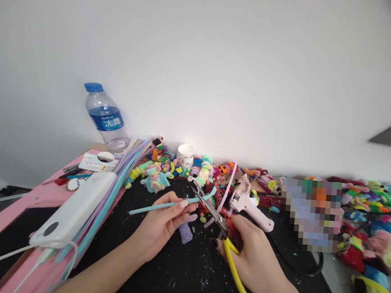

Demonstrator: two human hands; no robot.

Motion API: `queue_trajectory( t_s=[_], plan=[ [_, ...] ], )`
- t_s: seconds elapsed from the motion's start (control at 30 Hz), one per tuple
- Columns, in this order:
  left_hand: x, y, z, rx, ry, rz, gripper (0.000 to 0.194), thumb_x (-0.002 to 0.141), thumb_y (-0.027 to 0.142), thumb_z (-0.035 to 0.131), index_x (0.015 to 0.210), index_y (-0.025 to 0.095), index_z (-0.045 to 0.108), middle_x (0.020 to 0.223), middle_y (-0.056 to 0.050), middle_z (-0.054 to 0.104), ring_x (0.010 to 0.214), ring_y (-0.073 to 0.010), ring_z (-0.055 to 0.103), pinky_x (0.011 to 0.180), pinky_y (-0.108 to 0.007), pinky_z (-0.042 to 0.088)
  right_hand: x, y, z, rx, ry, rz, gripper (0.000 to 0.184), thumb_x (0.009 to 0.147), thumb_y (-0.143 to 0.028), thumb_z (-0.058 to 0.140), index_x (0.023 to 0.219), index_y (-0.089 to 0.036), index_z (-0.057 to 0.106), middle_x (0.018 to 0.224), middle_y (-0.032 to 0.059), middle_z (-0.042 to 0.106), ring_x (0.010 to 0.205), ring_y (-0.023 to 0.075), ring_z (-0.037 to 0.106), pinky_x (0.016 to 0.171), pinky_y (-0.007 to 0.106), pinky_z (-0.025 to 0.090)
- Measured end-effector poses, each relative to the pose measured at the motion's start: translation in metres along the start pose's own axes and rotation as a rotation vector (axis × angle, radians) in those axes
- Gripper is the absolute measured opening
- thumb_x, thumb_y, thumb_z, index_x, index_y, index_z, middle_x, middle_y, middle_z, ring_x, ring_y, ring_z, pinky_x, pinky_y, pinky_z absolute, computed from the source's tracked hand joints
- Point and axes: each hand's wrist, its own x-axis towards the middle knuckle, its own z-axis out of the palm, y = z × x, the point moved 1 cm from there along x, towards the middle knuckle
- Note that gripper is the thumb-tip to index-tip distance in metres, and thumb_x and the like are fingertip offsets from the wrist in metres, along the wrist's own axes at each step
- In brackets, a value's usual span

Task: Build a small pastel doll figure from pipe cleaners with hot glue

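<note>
Above the black worktop point(158, 276), a light-blue fuzzy strip point(153, 207) is held in the left hand point(157, 227), the fingers closed in a pinch around its middle. Yellow-handled scissors point(236, 276), their blades at the strip's far portion, are gripped in the right hand point(256, 253), its fingers curled about the handles. The strip (featherlight, bendable and grippy, by its look) is best held near the blades, where least flexing is expected.
</note>
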Motion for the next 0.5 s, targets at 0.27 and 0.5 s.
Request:
queue_trajectory(
  t_s=[0.27,0.5],
  plan=[
    [-0.0001,-0.0003,0.0001,0.01,-0.015,-0.005,0.02,0.07,0.011,0.07,0.066,0.016,0.051,0.075,-0.001,0.069,0.082,-0.0157,0.069,0.064,-0.016,0.057,0.0001,0.001,0.0025,0.03,-0.015,0.012,0.023,0.073,-0.031,0.054,0.064,-0.021,0.036,0.065,-0.0009,0.051,0.055,0.0139,0.042,0.05,0.024,0.029],
    [-0.0005,-0.0011,0.0002,0.01,-0.027,-0.012,0.021,0.069,0.012,0.071,0.065,0.016,0.05,0.075,-0.001,0.069,0.082,-0.0157,0.069,0.064,-0.015,0.057,0.0,0.0015,0.0037,0.031,-0.007,0.006,0.025,0.072,-0.03,0.055,0.063,-0.022,0.033,0.063,-0.0016,0.049,0.054,0.0137,0.04,0.049,0.024,0.028]
  ],
)
